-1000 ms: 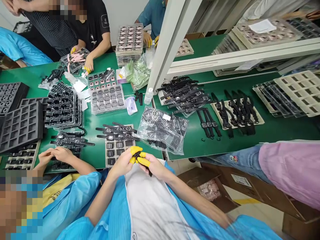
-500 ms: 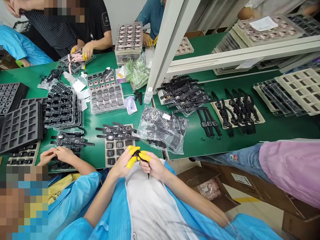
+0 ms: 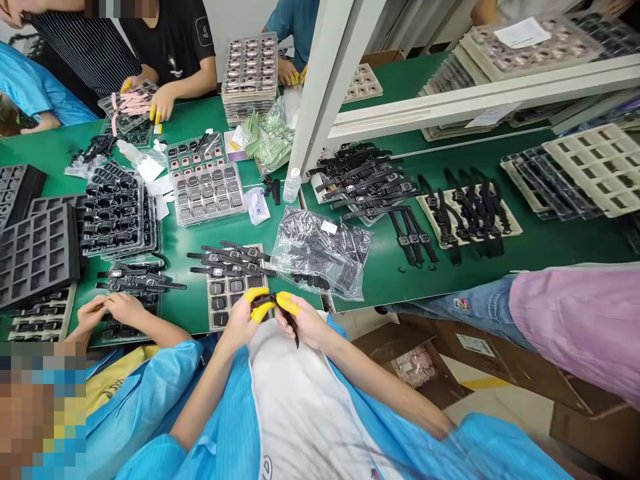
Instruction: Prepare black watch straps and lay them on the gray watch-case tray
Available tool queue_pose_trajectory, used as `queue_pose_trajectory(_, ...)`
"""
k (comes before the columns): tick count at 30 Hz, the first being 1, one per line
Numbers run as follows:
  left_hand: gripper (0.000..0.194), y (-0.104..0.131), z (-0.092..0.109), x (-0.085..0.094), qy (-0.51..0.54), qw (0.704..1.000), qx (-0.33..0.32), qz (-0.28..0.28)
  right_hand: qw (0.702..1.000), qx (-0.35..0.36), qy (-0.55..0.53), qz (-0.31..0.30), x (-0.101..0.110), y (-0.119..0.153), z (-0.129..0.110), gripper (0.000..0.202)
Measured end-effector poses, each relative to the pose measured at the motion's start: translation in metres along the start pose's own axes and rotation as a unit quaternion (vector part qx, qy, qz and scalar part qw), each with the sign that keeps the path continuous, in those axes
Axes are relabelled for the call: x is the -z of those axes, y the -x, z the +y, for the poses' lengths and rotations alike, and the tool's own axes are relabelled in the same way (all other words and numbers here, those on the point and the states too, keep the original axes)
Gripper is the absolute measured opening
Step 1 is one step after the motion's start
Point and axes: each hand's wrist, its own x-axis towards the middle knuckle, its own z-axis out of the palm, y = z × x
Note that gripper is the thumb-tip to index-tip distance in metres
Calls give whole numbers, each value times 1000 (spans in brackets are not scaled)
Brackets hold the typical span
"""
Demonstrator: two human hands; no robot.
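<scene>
Just past the edge of the green table, my left hand [image 3: 244,319] and my right hand [image 3: 306,321] meet in front of my white-and-blue clothing. Yellow covers sit on several fingertips of both. Between them they grip a black watch strap [image 3: 290,321], one end hanging below my right fingers. Whether a watch case is attached is hidden by the fingers. Nearest to my left hand lies a light tray [image 3: 212,310] with square dark watch cases in its pockets. Several black strapped watches [image 3: 227,260] lie across its far half.
A clear bag of black straps [image 3: 325,250] lies beyond my hands, near a small bottle [image 3: 292,185]. A pile of black watches [image 3: 367,180] and a loaded tray [image 3: 510,230] are to the right. At left, a co-worker's hands [image 3: 113,310] are close by; a white post [image 3: 327,73] rises behind.
The view has shifted slightly. My fingers have re-gripped the strap, the left fingers now closer together and the right fingers laid along it. Across the table, a co-worker's tray with pink straps has tilted up.
</scene>
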Motion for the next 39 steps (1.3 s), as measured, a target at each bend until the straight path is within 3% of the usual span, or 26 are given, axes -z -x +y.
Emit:
queue_pose_trajectory(2,25,-1,-4,-10,74,993,31,83,1000,-4,16,-6,0,-2,0,51)
queue_pose_trajectory(6,39,-10,-1,-19,214,951,74,211,994,-85,-26,-66,2,-3,-2,47)
queue_pose_trajectory(10,42,-27,12,7,278,894,55,346,979,-163,-28,-124,9,0,-6,43)
queue_pose_trajectory(13,47,-34,18,33,250,885,27,391,985,-136,-12,-101,14,5,-9,48)
queue_pose_trajectory(15,48,-31,17,41,213,915,46,340,993,-92,-19,-75,13,7,-11,52)
queue_pose_trajectory(17,46,-25,14,39,168,955,76,234,995,-67,-37,-60,9,8,-14,53)
queue_pose_trajectory(20,40,-14,7,23,97,989,86,68,998,-46,-38,-33,0,6,-15,53)
queue_pose_trajectory(22,37,-8,2,11,54,996,68,0,999,-37,-17,-19,-6,4,-15,54)
queue_pose_trajectory(26,44,-4,-2,1,-33,999,14,-24,999,-30,-2,-15,-11,4,-13,55)
queue_pose_trajectory(32,62,-5,4,9,-91,991,-70,-64,997,-63,12,-40,-9,9,-11,51)
queue_pose_trajectory(39,55,-3,7,10,-117,984,-110,-72,996,-62,-29,-50,-7,6,-9,46)
